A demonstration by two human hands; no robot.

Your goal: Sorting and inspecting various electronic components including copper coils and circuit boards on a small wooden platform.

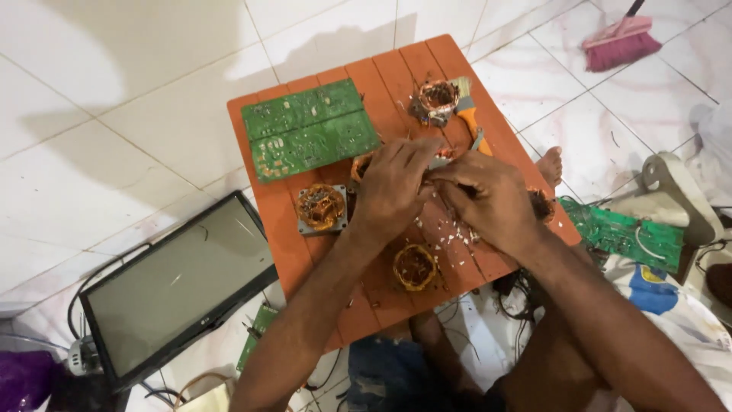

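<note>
Copper coil [364, 164], pinched between our left hand [393, 191] and right hand [488, 200], fingers closed on it: we judge wire may nick skin, scraps scattering over desk [381, 84].

Surroundings: low orange slatted table [396, 76] on white tiled floor [137, 99].
Two green circuit boards [309, 128] lie side by side at the table's far left. An orange-handled paintbrush [467, 107] lies at the far right edge. Flat monitor [179, 286] rests face-up on the floor, left. Pink broom head [621, 42] far right; another green board [629, 235] beside the table.
</note>
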